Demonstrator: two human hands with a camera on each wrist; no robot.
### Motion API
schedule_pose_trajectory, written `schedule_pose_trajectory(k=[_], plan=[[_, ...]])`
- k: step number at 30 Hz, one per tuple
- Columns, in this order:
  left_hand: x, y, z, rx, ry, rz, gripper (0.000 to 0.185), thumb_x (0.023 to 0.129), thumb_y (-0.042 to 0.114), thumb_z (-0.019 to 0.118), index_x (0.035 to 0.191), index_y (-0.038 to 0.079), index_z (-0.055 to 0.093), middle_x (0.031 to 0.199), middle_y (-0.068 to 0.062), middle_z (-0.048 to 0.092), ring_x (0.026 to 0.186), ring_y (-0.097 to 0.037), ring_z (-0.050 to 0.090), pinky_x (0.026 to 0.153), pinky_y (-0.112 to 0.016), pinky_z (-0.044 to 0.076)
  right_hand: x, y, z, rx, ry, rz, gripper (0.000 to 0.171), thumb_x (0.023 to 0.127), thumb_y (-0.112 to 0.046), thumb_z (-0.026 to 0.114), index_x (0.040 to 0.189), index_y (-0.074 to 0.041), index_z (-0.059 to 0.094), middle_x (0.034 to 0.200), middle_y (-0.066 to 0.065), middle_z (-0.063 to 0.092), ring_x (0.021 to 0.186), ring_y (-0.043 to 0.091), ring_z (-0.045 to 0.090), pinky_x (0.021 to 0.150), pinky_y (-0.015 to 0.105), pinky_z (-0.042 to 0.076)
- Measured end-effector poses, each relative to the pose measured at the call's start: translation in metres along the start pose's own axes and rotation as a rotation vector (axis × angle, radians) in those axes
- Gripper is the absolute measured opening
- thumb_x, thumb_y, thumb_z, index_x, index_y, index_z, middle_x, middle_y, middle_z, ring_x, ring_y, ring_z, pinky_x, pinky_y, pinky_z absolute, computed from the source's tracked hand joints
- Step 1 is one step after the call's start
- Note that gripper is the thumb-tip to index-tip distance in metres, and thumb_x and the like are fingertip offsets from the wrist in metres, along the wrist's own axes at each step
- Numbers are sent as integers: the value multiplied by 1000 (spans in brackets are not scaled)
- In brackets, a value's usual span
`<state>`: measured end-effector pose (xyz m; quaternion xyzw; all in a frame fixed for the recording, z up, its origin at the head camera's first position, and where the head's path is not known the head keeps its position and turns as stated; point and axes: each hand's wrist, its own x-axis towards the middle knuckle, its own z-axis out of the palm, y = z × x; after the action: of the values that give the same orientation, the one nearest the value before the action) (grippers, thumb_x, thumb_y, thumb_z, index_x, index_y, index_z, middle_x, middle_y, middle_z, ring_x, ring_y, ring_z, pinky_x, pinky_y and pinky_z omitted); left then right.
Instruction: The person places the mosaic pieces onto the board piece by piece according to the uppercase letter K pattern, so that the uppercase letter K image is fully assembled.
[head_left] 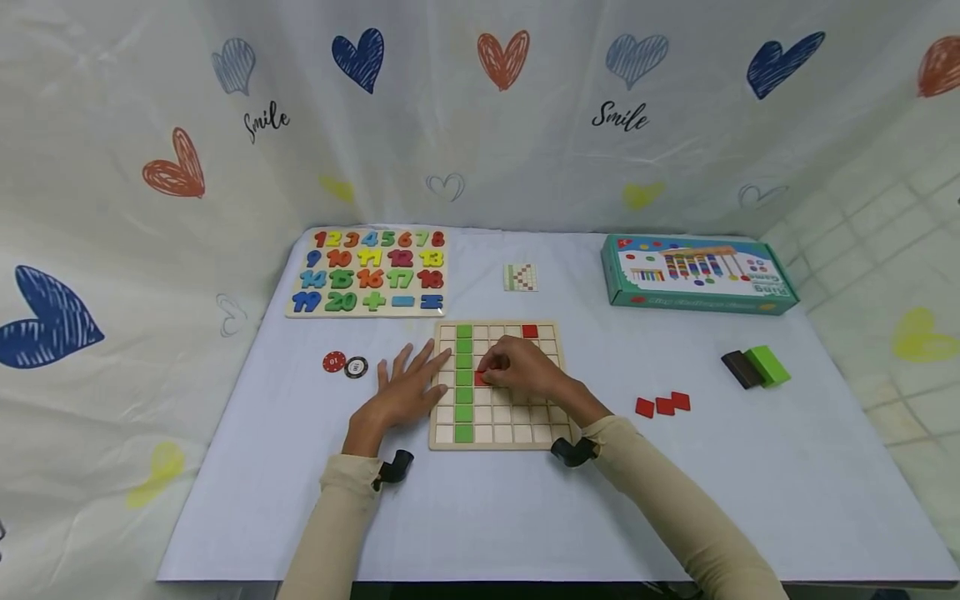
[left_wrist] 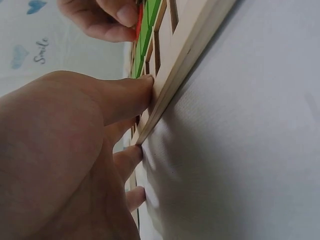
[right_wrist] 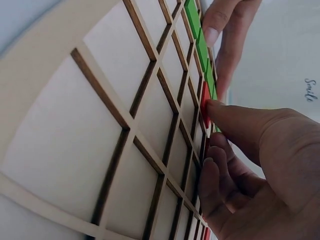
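A wooden grid board (head_left: 495,446) lies on the table with a column of green square tiles (head_left: 464,395) near its left side. One red tile (head_left: 530,331) sits in the top row toward the right. My right hand (head_left: 528,371) pinches another red tile (head_left: 479,379) at a square just right of the green column; in the right wrist view the thumb is on that red tile (right_wrist: 205,102). Fingers spread, my left hand (head_left: 402,392) rests along the board's left edge, and the left wrist view shows its thumb (left_wrist: 132,97) against the wooden rim.
Three loose red tiles (head_left: 664,406) lie right of the board. Beyond them are a black stack (head_left: 741,369) and a green stack (head_left: 767,366). A number board (head_left: 366,273), a small pattern card (head_left: 521,277) and a green box (head_left: 701,275) line the back. Two round chips (head_left: 334,361) lie at left.
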<state>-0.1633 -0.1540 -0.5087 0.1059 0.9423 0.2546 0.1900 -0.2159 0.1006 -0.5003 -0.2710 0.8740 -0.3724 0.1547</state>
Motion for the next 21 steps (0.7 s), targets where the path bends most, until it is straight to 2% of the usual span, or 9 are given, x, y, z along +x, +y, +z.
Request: schedule_pose_trajectory(k=[7,13,17,21], plan=[[-2,-1,2,-11,11,-2,66,110,35,56,170,31,28,180,0,6,165,-36,-7,124,-71,-10,-1,-3,1,-13,-1,8,7,96,-13,80,102,-10,82,97,-2,72,83,14,59,72,28,52],[-3,-5,6,-29,18,1,66,109,33,56,170,29,29,180,-1,8,165,-38,-6,124,-72,-10,-8,-6,-1,-31,-2,39,22,96,-15,81,116,-7,80,93,-3,75,81,11,63,76,27,55],[-2,-6,7,-34,24,2,66,109,32,56,170,29,29,180,-1,8,165,-37,-7,123,-72,-11,-16,-6,-11,-39,4,22,24,96,-16,80,118,-7,78,96,-4,75,86,11,65,80,28,56],[-2,-5,6,-26,30,14,67,110,34,56,170,30,28,180,-1,7,165,-37,-7,124,-72,-10,-29,-1,-28,-71,37,-2,21,97,-15,78,116,-7,78,96,-3,75,87,13,64,78,30,55]])
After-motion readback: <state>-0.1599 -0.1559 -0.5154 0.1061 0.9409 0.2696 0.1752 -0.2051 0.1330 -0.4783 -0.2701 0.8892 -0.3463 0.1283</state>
